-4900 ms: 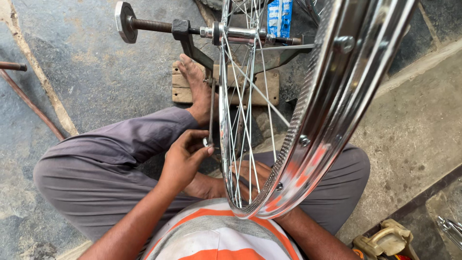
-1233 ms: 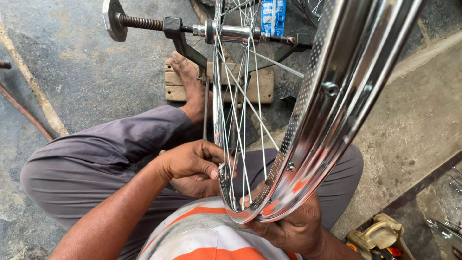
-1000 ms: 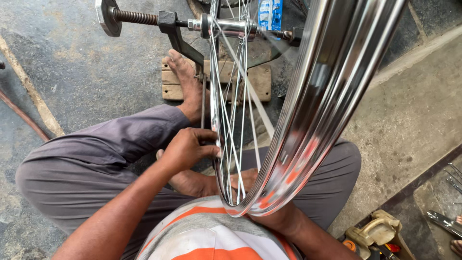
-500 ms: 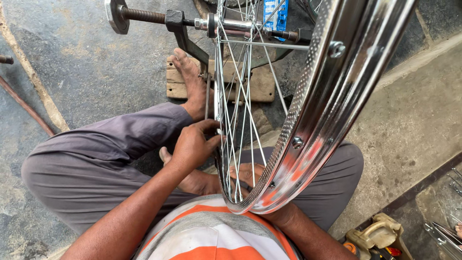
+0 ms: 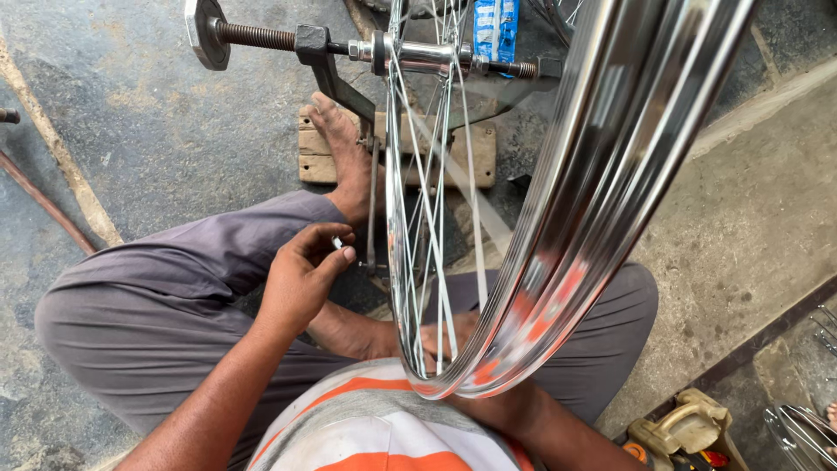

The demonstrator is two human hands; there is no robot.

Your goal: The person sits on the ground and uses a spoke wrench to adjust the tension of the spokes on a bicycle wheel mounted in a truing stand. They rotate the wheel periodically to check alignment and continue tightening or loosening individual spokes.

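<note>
A shiny bicycle wheel rim stands upright in front of me, its hub held on a dark metal stand. Thin spokes run from the hub down to the rim. My left hand is just left of the spokes, over my grey trouser leg, and pinches a small silver spoke nipple between thumb and fingertips. My right hand lies low behind the spokes at the bottom of the rim. It is mostly hidden, so its grip is unclear.
My bare foot rests against a wooden block under the stand. A blue packet lies beyond the hub. A thin rod lies on the concrete at left. A tan plastic container and wire parts sit at bottom right.
My left hand has drawn back leftward from the spokes and now pinches a small silver piece. The wheel stays on the stand.
</note>
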